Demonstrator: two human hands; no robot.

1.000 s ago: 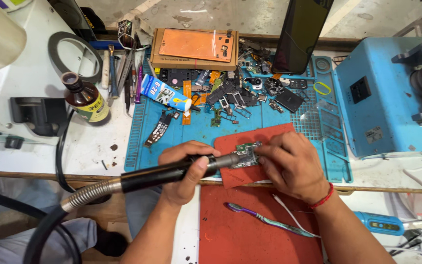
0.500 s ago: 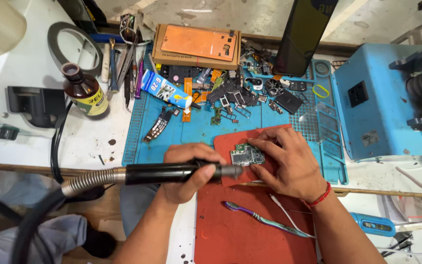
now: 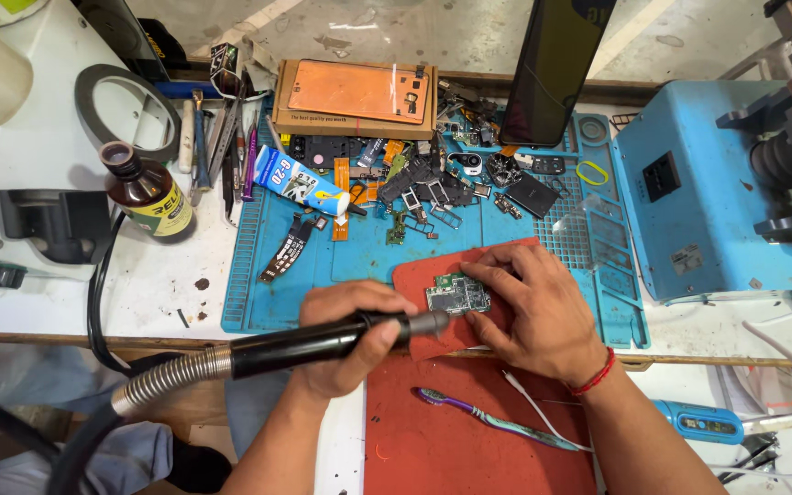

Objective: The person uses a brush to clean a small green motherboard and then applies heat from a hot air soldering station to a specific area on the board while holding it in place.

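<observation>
A black rotary handpiece (image 3: 323, 341) with a ribbed metal hose is clasped in the left hand (image 3: 350, 335), whose fingers (image 3: 379, 341) are curled tightly around its barrel; its grey tip is brought against the left edge of a small green circuit board (image 3: 457, 294). The board is lain on a red mat (image 3: 433, 275) at the near edge of the surface, atop a blue work mat (image 3: 359, 257). The right hand (image 3: 533, 307) is pressed flat over the board's right side, its fingers (image 3: 488, 272) slightly spread and extended, pinning the board rather than gripping it. A purple toothbrush (image 3: 488, 420) is seen on a second red mat below, well apart from both hands.
</observation>
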